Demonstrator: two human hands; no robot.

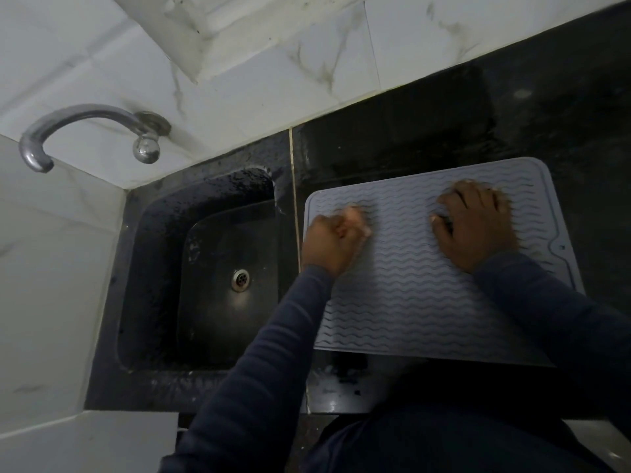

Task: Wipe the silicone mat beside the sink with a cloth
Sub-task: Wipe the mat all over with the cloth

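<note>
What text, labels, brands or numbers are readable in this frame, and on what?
None readable.
The silicone mat has only a wavy ridge pattern, no logo or print.
The tap, sink and wall tiles show no markings.
The drain is too small to show any stamp.
The cloth in the left hand is blurred; no tag shows.

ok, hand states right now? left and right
Left hand: curled round a pale cloth, blurred.
Right hand: open, flat on the mat.
</note>
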